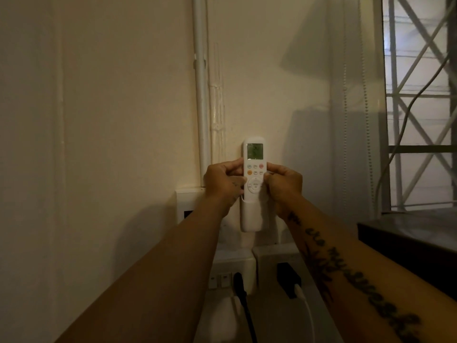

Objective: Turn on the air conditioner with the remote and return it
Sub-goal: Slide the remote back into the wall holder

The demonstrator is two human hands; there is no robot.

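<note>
A white remote (254, 167) with a green display stands upright against the cream wall, its lower end inside a white wall holder (251, 217). My left hand (223, 185) grips the remote's left edge and my right hand (284, 185) grips its right edge, fingers pinched on both sides at button level. The air conditioner itself is out of view.
A white conduit pipe (201, 95) runs up the wall left of the remote. Below are a white switch plate (189, 206), sockets with a black plug (239, 283) and a black adapter (288, 278) with a white cable. A dark ledge (408, 241) and barred window (420, 100) lie right.
</note>
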